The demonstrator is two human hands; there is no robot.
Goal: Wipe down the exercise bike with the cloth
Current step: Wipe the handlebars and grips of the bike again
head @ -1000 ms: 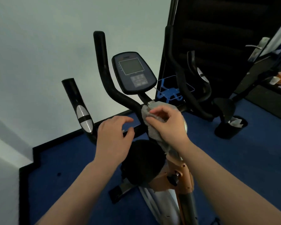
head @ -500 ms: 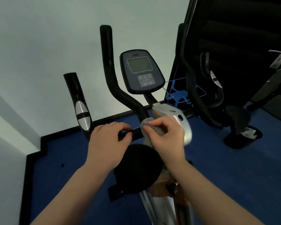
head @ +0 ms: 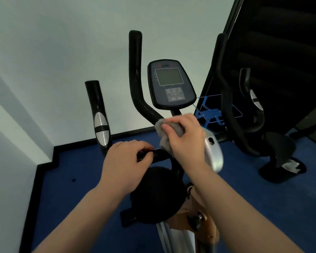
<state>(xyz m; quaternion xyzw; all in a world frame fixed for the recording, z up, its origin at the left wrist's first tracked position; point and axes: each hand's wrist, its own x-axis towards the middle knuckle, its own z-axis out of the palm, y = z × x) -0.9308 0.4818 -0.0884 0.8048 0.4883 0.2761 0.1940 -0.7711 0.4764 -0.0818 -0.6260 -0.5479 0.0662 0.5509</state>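
Observation:
The exercise bike stands in front of me, with a dark console, black handlebars and a black round saddle below. My right hand is shut on a grey cloth and presses it against the handlebar stem just under the console. My left hand grips the black horizontal bar to the left of the stem. The left grip with its silver pads stands free.
A white wall fills the left and back. Blue carpet with black skirting covers the floor. A black stand with a white rag at its base sits to the right. A dark panel rises at the right.
My right hand slid the cloth down the stem, then back up toward the console. My left hand closed on the horizontal bar. The view shifted, so the bike sits further right.

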